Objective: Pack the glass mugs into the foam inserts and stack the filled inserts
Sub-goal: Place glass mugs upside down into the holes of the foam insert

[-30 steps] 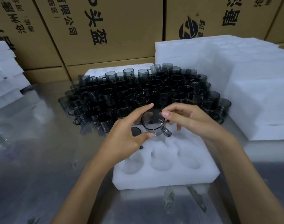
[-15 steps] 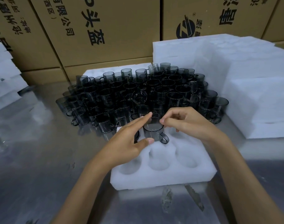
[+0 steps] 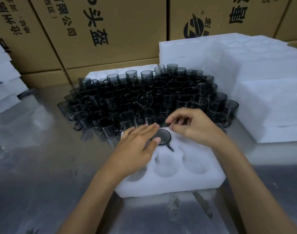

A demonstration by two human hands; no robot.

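Observation:
A smoky grey glass mug (image 3: 164,137) sits sunk in a middle back pocket of the white foam insert (image 3: 169,186), its handle pointing toward me. My left hand (image 3: 137,146) lies flat over the insert's left side with straight fingers, the thumb tip touching the mug's rim. My right hand (image 3: 195,127) hovers just right of the mug with loosely curled fingers and holds nothing. The front pockets of the insert are bare. A large cluster of matching mugs (image 3: 144,98) stands behind the insert.
A tall stack of foam inserts (image 3: 262,98) fills the right side, another foam pile (image 3: 2,81) lies at the far left, and one foam slab sits under the cluster's back. Printed cardboard boxes (image 3: 102,31) wall off the rear. The metal table (image 3: 42,166) stretches left and front.
The mug that both hands held above the insert has gone down into a back pocket. Both hands have let go; my left fingers have straightened and my right hand has lifted off.

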